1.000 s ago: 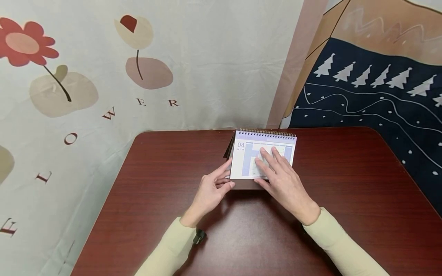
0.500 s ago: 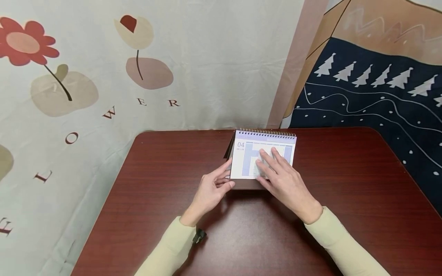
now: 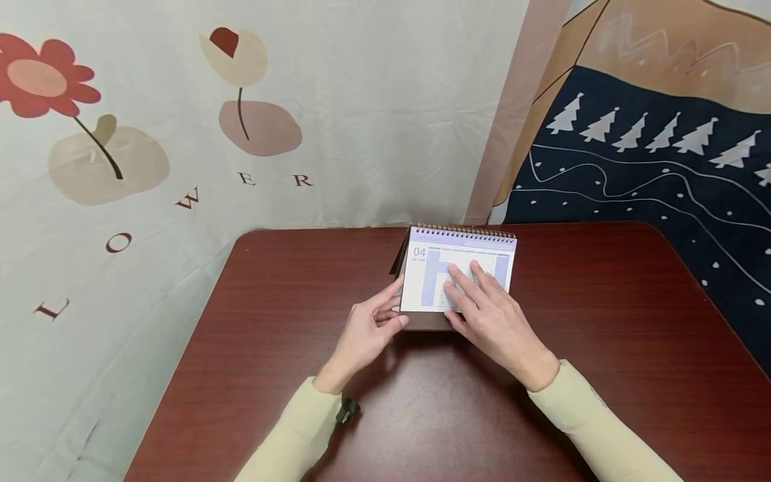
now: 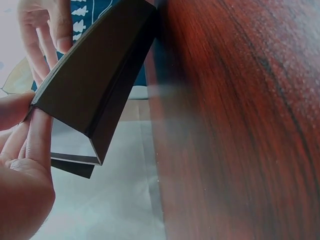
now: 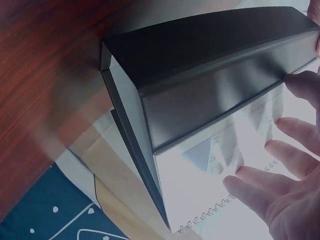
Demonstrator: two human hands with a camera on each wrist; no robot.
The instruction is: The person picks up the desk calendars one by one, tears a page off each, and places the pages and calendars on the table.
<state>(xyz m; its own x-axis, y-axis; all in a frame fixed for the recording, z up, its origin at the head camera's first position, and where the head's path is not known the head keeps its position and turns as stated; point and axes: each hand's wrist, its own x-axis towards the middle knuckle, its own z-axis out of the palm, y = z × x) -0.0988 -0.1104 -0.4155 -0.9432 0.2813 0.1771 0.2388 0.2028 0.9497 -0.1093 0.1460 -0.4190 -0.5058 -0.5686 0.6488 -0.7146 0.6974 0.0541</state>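
Observation:
A spiral-bound desk calendar [image 3: 415, 288] with a dark easel base stands near the table's back edge, its page marked 04 facing me. My left hand [image 3: 366, 329] grips the lower left edge, thumb in front and fingers tucked behind the board. The left wrist view shows that pinch beside the hollow end of the dark base [image 4: 100, 75]. My right hand [image 3: 494, 318] lies over the page, fingers spread and fairly straight, covering part of the date grid. In the right wrist view its fingertips [image 5: 235, 185] rest on the white sheet, with the thumb at the sheet's lower edge.
The reddish-brown wooden table [image 3: 253, 348] has rounded back corners. Right behind it hang a pale fabric backdrop [image 3: 373, 120] with flowers and letters and a dark blue panel [image 3: 638, 174] with white trees. A small black object [image 3: 347, 411] shows beside the left sleeve.
My right hand's fingers shift very slightly over the page. The left hand keeps its grip, and the calendar stays put with the same page showing.

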